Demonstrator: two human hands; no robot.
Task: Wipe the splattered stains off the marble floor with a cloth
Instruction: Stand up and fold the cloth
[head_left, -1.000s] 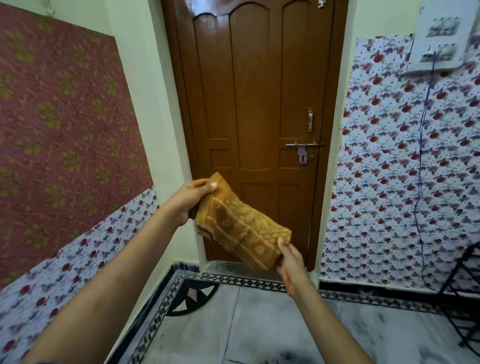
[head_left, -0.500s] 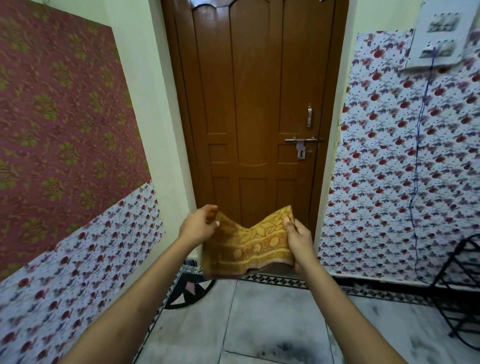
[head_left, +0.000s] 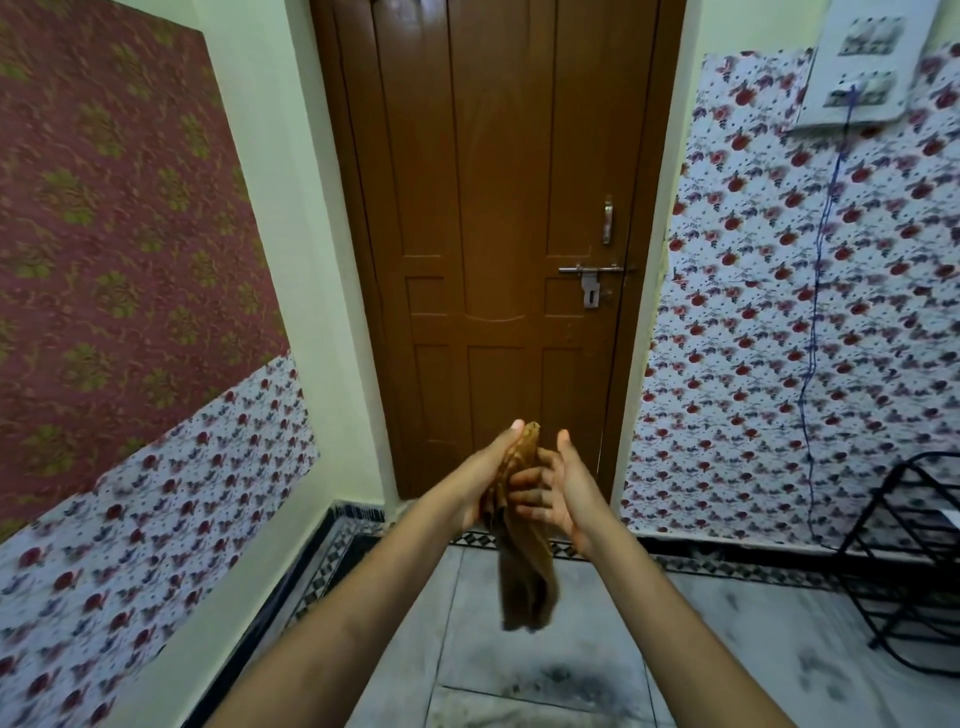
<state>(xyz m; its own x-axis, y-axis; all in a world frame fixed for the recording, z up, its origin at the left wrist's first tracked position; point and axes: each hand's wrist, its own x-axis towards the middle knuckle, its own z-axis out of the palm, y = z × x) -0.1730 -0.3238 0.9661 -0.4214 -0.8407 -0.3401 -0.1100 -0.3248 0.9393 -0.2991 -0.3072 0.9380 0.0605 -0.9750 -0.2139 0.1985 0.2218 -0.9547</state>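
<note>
In front of the door, at chest height and well above the floor, both hands meet around the cloth. From the head view, the left hand lies flat against the cloth's left face with its thumb up toward 12 o'clock, and the right hand curls its fingers round the upper part from the 3 o'clock side. The cloth is folded into a narrow strip. Its long axis runs close to vertical, from 12 down to 6 o'clock, and the free end hangs below the hands over the marble.

The stains, dark smudges on the tiles, lie at 6 o'clock from the hands, below the hanging end and nearer the person. More grey marks sit toward 4 o'clock, near the black rack. Both hands look about equally near the main smudge. The coming move is, I judge, straight down, so the cloth must go from hanging upright to lying flat on the floor.
</note>
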